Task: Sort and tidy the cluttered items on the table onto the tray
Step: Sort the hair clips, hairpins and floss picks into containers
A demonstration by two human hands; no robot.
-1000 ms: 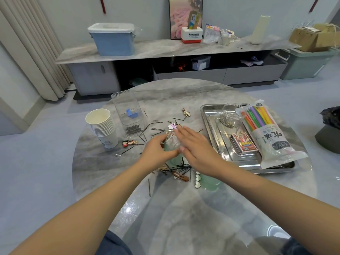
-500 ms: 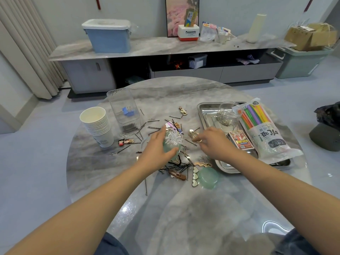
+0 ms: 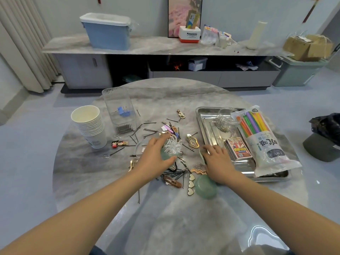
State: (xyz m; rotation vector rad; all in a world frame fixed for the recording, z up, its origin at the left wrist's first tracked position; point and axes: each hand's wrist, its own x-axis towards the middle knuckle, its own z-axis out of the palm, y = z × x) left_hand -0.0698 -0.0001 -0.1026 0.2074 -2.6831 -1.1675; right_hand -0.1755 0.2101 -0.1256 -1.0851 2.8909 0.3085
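Note:
My left hand (image 3: 156, 155) grips a pale green jar (image 3: 166, 155) stuffed with white picks, held tilted over the clutter at the table's middle. My right hand (image 3: 218, 161) lies palm down by the left rim of the steel tray (image 3: 202, 115), its fingers bent over a small green piece (image 3: 202, 155). A green lid (image 3: 205, 187) lies just in front of that hand. Hairpins (image 3: 176, 174), gold clips (image 3: 193, 142) and heart clips (image 3: 191, 184) are scattered around. The tray holds a straw pack (image 3: 261, 138), a card box (image 3: 237, 148) and a glass jar of paper clips (image 3: 225, 119).
A stack of paper cups (image 3: 90, 126) and a clear plastic box (image 3: 119, 111) with a blue binder clip stand at the left of the round marble table (image 3: 165, 218). A small doll clip (image 3: 117, 144) lies near the cups. A low cabinet runs behind the table.
My right hand has drawn away from the jar, moved right and dropped down beside the tray's left rim. My left hand still grips the jar in much the same place.

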